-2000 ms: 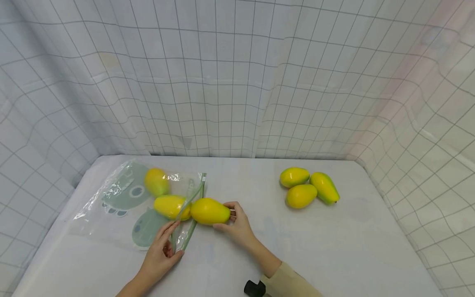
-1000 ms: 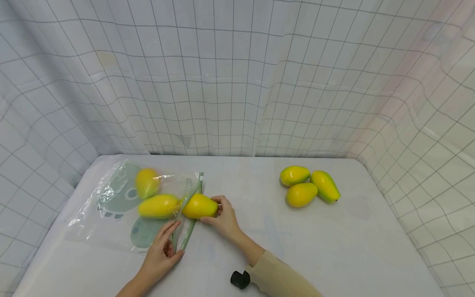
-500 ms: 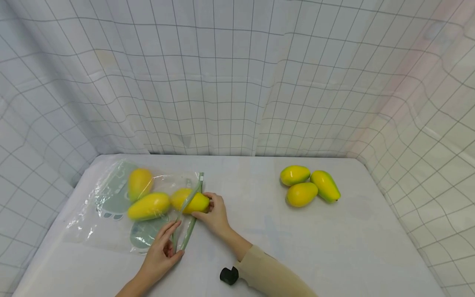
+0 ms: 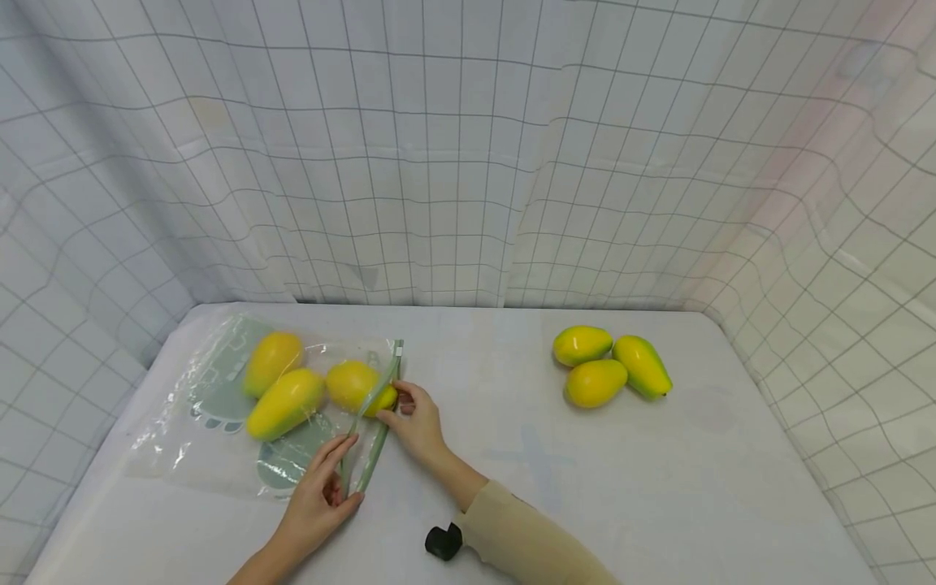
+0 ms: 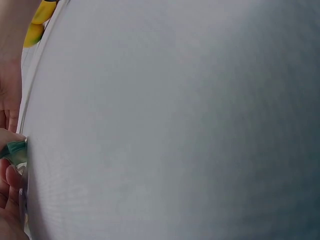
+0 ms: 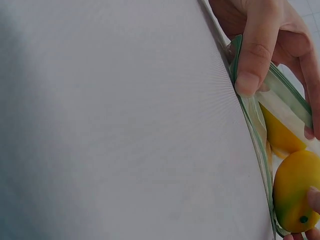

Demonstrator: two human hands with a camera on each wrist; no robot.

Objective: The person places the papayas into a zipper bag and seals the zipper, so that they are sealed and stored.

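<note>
A clear zip bag (image 4: 212, 467) with green dinosaur prints lies at the left, its green-edged mouth facing right. My left hand (image 4: 310, 508) holds the near side of the mouth, thumb on the lower edge and fingers at the upper one, keeping the edges apart. Two yellow mangoes, the far mango (image 4: 274, 361) and the near mango (image 4: 285, 406), lie inside. A third mango (image 4: 351, 383) is mostly through the mouth. My right hand (image 4: 420, 426) grips its green end between thumb and fingers; the right wrist view shows this mango (image 6: 295, 187) just within the edges.
Three more mangoes lie grouped at the back right: one at the back (image 4: 581, 346), one in front (image 4: 595, 383), one at the side (image 4: 642, 366). A white cloth covers the table (image 4: 621, 496). Grid-patterned curtains (image 4: 453, 179) enclose the back and sides.
My right hand has moved left, pushing the third mango into the bag. The two mangoes inside have shifted left and turned. My left hand stays at the bag's mouth.
</note>
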